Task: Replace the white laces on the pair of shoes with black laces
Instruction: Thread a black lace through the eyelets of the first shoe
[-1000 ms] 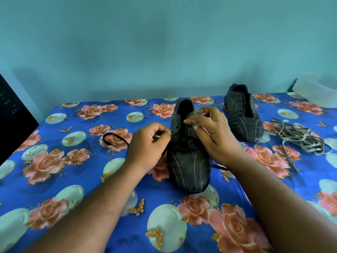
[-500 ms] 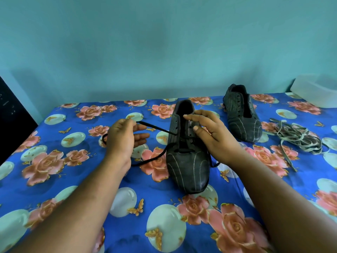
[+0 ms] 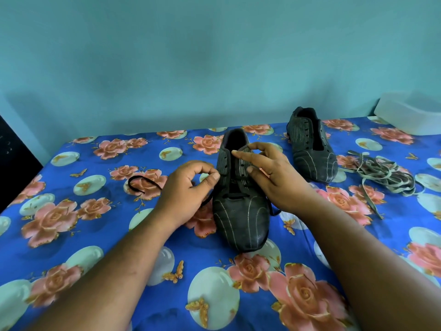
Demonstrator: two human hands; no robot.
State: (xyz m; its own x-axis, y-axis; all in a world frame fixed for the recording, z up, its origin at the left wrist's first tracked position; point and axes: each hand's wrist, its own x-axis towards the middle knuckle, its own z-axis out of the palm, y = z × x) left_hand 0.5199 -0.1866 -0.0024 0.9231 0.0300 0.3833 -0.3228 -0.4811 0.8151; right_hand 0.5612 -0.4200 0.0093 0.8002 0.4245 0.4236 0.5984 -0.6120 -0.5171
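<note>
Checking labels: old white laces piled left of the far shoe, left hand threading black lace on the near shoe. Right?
Not quite. The head view shows the white laces piled right of the far shoe, not left. The left hand is indeed threading the black lace on the near shoe.

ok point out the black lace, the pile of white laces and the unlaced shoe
black lace (image 3: 143,181), head view, loop lying on the sheet
pile of white laces (image 3: 381,174), head view, middle of the tangle
unlaced shoe (image 3: 315,163), head view, toe upper
</note>
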